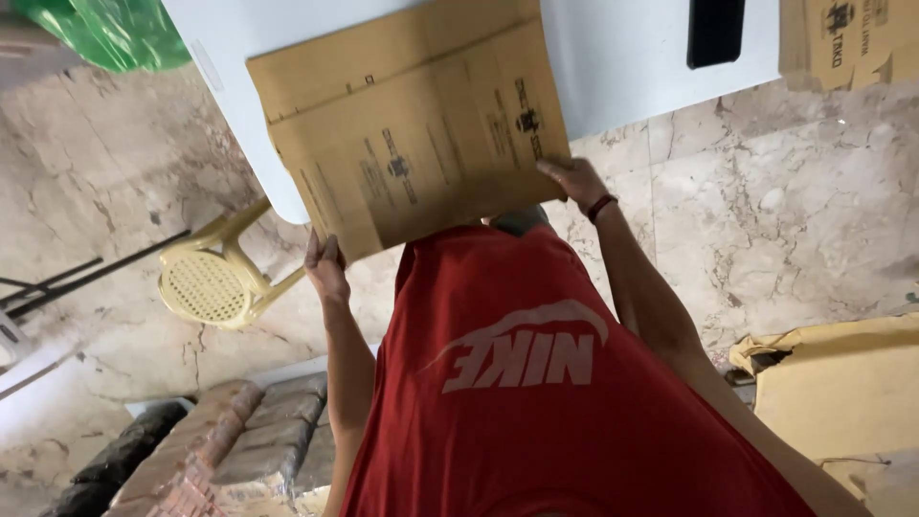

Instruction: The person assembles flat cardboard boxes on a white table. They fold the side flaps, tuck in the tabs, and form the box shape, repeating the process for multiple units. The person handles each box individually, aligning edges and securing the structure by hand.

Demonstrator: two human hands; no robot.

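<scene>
A flattened brown cardboard box (421, 124) with dark print lies on a white table (632, 57) and overhangs its near edge. My left hand (325, 263) grips the cardboard's near left corner from below. My right hand (572, 180), with a dark band on its wrist, holds the near right corner, fingers on the cardboard's edge. My red shirt fills the lower middle of the view.
A yellow plastic stool (215, 278) stands on the marble floor beside the table. A flat black object (715, 29) and another cardboard box (847, 38) sit far right. More cardboard (842, 383) lies lower right, wrapped bundles (258, 440) lower left, a green bag (105, 29) top left.
</scene>
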